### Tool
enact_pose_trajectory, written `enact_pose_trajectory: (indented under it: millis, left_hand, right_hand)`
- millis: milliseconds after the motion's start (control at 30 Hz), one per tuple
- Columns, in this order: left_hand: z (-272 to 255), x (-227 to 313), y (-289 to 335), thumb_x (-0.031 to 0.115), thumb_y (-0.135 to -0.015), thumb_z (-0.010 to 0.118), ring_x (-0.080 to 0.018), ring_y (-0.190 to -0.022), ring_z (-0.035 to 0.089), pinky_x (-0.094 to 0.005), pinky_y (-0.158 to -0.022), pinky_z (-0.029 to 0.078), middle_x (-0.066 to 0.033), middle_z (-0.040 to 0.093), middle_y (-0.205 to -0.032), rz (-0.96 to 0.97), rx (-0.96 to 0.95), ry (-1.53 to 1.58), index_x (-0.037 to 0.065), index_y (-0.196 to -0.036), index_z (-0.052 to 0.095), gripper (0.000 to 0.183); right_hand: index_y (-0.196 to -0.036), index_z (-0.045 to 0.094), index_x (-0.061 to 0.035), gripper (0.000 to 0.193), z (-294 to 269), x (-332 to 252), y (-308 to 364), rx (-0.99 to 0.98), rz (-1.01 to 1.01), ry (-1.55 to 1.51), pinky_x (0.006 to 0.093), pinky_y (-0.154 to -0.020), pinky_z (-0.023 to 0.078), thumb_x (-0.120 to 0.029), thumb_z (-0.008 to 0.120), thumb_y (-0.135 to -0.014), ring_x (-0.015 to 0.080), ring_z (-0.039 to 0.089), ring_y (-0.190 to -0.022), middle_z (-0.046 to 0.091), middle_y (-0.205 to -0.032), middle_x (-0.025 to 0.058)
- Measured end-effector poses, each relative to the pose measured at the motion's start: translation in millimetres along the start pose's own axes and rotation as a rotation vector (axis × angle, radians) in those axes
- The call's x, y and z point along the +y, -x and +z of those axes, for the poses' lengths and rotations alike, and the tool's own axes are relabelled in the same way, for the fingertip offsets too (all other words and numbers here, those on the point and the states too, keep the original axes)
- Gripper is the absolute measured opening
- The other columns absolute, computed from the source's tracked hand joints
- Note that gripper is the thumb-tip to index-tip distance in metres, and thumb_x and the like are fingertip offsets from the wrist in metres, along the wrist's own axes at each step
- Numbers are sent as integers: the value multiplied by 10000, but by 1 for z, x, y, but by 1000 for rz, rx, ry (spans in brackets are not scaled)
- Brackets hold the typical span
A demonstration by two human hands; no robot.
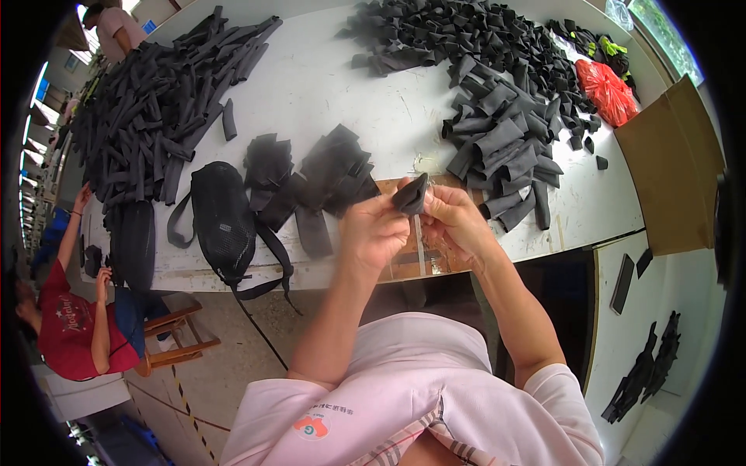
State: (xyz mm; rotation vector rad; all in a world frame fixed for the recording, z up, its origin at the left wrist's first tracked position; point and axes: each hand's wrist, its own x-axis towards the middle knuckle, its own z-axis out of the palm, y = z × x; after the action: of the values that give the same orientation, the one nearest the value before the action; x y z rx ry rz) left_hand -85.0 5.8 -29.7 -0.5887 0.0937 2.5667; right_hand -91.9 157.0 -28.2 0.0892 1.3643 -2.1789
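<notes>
A small black fabric piece (410, 196), folded into a pointed tube shape, is held up over the table's near edge. My left hand (378, 227) grips its left side, fingers curled. My right hand (454, 219) pinches its right edge between thumb and fingers. Beneath my hands lies a worn brown board (420, 252) set at the table edge. Left of them are stacks of flat black fabric pieces (336, 167). To the right, a pile of folded black fabric tubes (505, 144) spreads back from the board.
A black mesh bag (223, 221) with straps hangs partly over the near edge. Long black tubes (144, 109) heap at the far left, and small black pieces (466, 31) at the back. A red plastic bag (606, 92) and cardboard sheet (672, 171) stand right. A co-worker in red (78, 322) sits left.
</notes>
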Motion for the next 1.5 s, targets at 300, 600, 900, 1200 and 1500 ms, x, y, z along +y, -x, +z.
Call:
enact_pose_trajectory:
  millis: [300, 600, 900, 1200, 1500]
  left_hand:
    - [38, 6, 28, 45, -783, 581, -133, -882, 522, -243, -734, 437, -92, 557, -1010, 873, -489, -1564, 4, -1070, 552, 291]
    - [40, -9, 30, 49, -785, 589, -149, -823, 534, -277, -770, 414, -122, 587, -941, 895, -435, -701, 3, -837, 589, 69]
    - [37, -10, 21, 81, -791, 594, -138, -822, 539, -269, -751, 420, -118, 588, -927, 807, -438, -983, 16, -895, 598, 122]
    - [34, 12, 25, 47, -725, 646, -110, -716, 531, -206, -659, 406, -75, 605, -783, 938, -373, -1199, -21, -764, 627, 81]
    - [28, 13, 23, 41, -733, 637, -121, -738, 528, -219, -660, 403, -79, 603, -783, 931, -445, -1199, -11, -778, 629, 69]
  right_hand:
    - [-869, 580, -15, 273, -7, -4, 5, -35, -203, 592, 180, -555, 391, -265, 469, -886, 55, 479, -647, 543, -738, 0]
    - [-801, 561, -39, 430, 36, -52, 35, 160, -960, 1570, 326, -579, 436, -374, 691, -565, 233, 511, -694, 520, -735, 51]
    - [-653, 508, -31, 285, 0, -11, 9, 42, -678, 1407, 355, -542, 429, -279, 572, -780, 264, 551, -641, 549, -633, 96]
    - [-633, 514, -35, 303, 6, -10, 8, 56, -733, 1495, 361, -522, 422, -296, 579, -771, 273, 547, -611, 548, -605, 103]
    - [-626, 506, -38, 306, -1, 4, 5, 33, -804, 1298, 369, -502, 414, -291, 568, -785, 281, 529, -568, 532, -580, 95]
